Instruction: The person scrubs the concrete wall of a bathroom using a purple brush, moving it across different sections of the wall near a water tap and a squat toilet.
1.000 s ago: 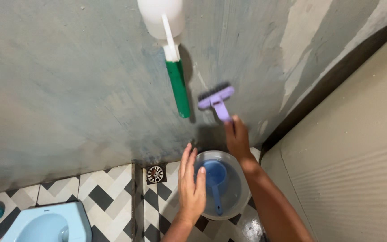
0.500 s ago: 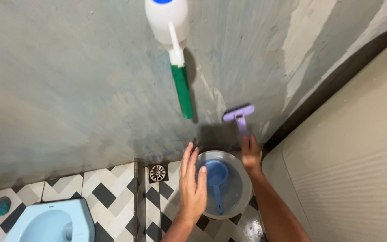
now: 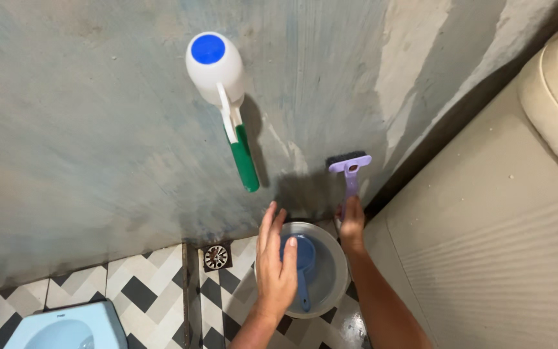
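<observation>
The stained grey wall (image 3: 98, 129) fills most of the view, and the bristles of the purple brush (image 3: 350, 167) are pressed flat against it, above the right hand (image 3: 351, 223). That hand's fingers wrap closed around the lower end of the brush handle, so the head stands upright over the knuckles and can be pushed along the plaster. To the right of those fingers runs a ribbed beige panel (image 3: 485, 245); whether it is a door or a tank side cannot be told, and its top is cut off by the frame.

Below both hands sits a clear basin (image 3: 330, 284) on the patterned tile floor (image 3: 137, 291). The left hand (image 3: 276, 265) hovers over its near rim, fingers straight, close together, gripping nothing; whether the palm touches the rim is hidden. A blue dipper (image 3: 301, 255) lies in the basin, partly covered by those fingers.

Up and left of the left fingertips hangs a white bottle (image 3: 213, 64) with a green-handled tool (image 3: 243, 158); its fixing is not visible. A floor drain (image 3: 216, 256) lies left of the left hand.
</observation>
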